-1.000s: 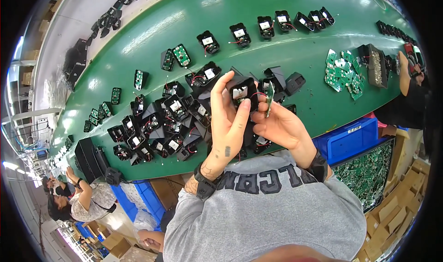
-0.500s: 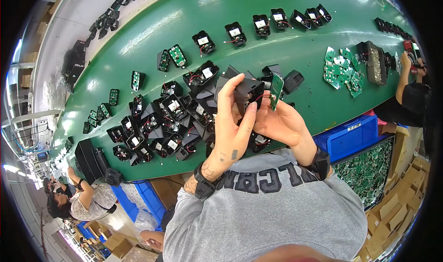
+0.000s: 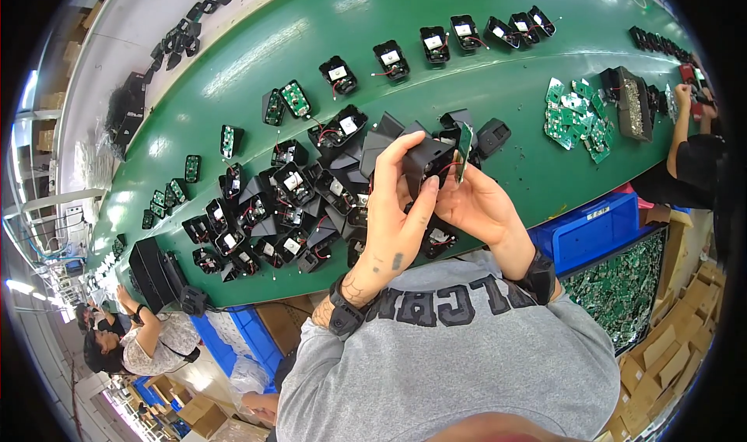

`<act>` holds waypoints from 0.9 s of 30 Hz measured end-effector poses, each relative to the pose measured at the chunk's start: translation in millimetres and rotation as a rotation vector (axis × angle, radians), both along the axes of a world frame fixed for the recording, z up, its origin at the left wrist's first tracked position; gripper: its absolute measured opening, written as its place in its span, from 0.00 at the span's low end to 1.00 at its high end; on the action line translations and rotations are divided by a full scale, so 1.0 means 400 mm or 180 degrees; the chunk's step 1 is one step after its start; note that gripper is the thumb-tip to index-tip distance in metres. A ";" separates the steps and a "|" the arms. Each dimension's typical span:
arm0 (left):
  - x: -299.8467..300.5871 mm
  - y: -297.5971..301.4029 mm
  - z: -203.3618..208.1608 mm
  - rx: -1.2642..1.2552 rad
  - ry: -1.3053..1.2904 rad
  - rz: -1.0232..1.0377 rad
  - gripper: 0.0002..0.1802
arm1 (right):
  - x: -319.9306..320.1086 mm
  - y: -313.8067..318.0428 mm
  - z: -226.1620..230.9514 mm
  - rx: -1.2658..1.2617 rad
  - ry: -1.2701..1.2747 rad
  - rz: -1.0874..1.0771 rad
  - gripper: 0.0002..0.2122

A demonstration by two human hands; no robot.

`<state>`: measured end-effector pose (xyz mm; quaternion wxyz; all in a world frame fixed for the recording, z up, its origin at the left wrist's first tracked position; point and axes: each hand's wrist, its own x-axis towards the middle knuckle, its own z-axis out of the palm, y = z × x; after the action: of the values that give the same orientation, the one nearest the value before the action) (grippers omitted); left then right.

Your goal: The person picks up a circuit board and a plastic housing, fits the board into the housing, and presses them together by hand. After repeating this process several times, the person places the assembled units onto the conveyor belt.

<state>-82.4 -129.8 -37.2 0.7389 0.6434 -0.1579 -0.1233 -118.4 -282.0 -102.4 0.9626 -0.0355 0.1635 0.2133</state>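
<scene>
1. My left hand (image 3: 397, 224) was closed round a black plastic housing (image 3: 424, 158), thumb on its near face and fingers wrapped over the top, holding it up above the green tabletop (image 3: 233, 68).
2. My right hand (image 3: 478, 208) pinched a small green circuit board (image 3: 464, 140) on edge, just beside the housing's right side and seemingly touching it.
3. Half a second before, the board stood a little apart from the housing; a second before, both hands sat closer together with the board lower. So the board had come up and in against the housing's open side, and I judged the fitting step under way, not finished.
4. A red wire (image 3: 445, 168) ran between housing and board; whether it was seated I could not tell.
5. Below my hands lay a heap of black housings (image 3: 288, 208) with boards and red leads, on the near part of the tabletop.
6. Farther off, a row of single units (image 3: 436, 43) ran along the far side; loose green boards (image 3: 576, 115) lay to the right.
7. A blue bin (image 3: 591, 228) sat at the near right edge.
</scene>
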 end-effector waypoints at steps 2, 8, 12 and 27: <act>-0.001 -0.001 0.002 0.0062 0.0006 -0.0011 0.29 | -0.002 -0.002 -0.003 -0.0018 -0.0097 0.0000 0.09; 0.003 0.003 -0.002 0.0733 0.0018 -0.0080 0.30 | 0.003 -0.007 0.036 -0.1196 -0.0605 -0.0407 0.07; 0.003 -0.002 -0.001 -0.0275 0.0630 -0.0359 0.31 | 0.006 -0.019 0.081 -0.3441 -0.0813 -0.0760 0.05; 0.002 -0.020 -0.026 -0.0555 0.0632 0.0063 0.27 | 0.019 0.003 0.083 -0.5481 -0.2820 -0.2024 0.05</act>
<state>-81.5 -137.8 -47.5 0.8052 0.5628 -0.0877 -0.1648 -111.0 -280.7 -69.3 0.5961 -0.7467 -0.1078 -0.2748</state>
